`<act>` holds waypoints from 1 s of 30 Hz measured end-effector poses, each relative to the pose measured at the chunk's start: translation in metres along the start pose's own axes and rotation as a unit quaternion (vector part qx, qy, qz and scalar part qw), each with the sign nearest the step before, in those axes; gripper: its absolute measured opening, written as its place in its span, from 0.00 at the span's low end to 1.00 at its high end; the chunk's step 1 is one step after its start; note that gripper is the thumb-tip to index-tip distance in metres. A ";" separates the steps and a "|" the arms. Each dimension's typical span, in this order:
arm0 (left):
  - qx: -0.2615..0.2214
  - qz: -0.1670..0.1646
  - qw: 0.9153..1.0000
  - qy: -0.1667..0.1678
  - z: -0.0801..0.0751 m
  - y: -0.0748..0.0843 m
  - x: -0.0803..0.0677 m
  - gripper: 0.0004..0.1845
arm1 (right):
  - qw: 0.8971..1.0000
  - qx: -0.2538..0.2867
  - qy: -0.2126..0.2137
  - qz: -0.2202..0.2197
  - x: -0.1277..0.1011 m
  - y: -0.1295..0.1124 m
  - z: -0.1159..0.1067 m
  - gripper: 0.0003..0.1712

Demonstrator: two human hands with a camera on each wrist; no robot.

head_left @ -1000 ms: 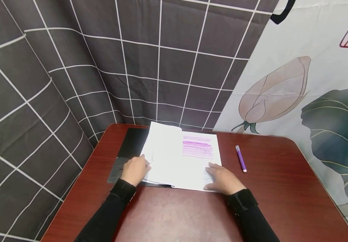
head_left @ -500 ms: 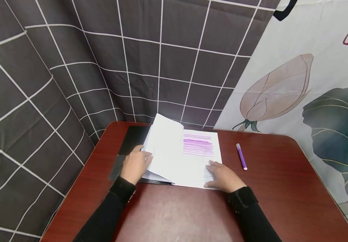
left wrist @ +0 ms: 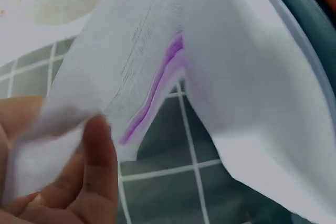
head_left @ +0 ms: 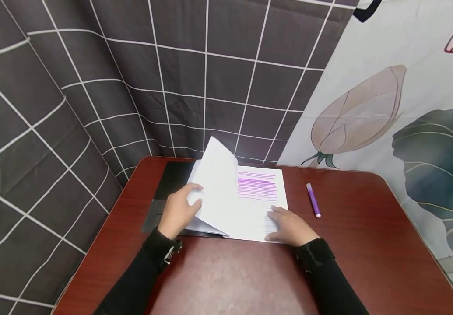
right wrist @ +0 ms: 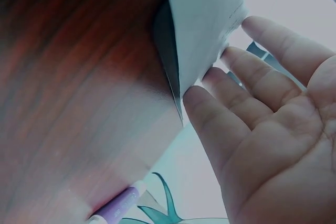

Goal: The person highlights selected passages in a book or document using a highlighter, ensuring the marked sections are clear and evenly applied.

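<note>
A stack of white printed pages [head_left: 250,210] with purple highlighted lines lies on a black folder [head_left: 173,179] on the red-brown table [head_left: 352,245]. My left hand [head_left: 179,210] pinches the left edge of a lifted sheet [head_left: 216,175], which stands curled upward; the left wrist view shows its thumb [left wrist: 100,166] on that sheet [left wrist: 121,66]. My right hand [head_left: 289,225] lies flat with straight fingers on the lower right corner of the stack; its fingers [right wrist: 231,98] touch the paper corner [right wrist: 205,35]. A purple highlighter [head_left: 313,200] lies to the right of the pages.
Dark grid-patterned fabric [head_left: 92,87] hangs behind and left of the table, and a floral curtain [head_left: 388,109] hangs at the right. The highlighter [right wrist: 118,205] lies on the table near my right hand.
My left hand has lifted the left sheet from flat to raised and curled, moving up and inward. My right hand has stayed pressed on the stack's corner.
</note>
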State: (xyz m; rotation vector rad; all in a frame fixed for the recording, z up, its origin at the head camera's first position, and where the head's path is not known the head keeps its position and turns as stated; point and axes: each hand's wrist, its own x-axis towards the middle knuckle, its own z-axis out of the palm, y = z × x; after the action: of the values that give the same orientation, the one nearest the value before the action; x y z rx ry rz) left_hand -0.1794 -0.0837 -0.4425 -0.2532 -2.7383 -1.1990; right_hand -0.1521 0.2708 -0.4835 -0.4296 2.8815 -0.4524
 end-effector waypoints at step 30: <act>0.264 0.223 0.909 -0.234 0.114 0.040 -0.016 0.26 | 0.983 0.058 0.122 -0.125 0.013 0.047 0.031 0.30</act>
State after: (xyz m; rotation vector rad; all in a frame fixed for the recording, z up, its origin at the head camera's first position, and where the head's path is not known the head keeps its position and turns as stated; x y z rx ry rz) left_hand -0.1621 0.0259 -0.4940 -1.1401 -2.9941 -0.2785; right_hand -0.1693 0.3009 -0.5293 -0.7697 3.0231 -0.7607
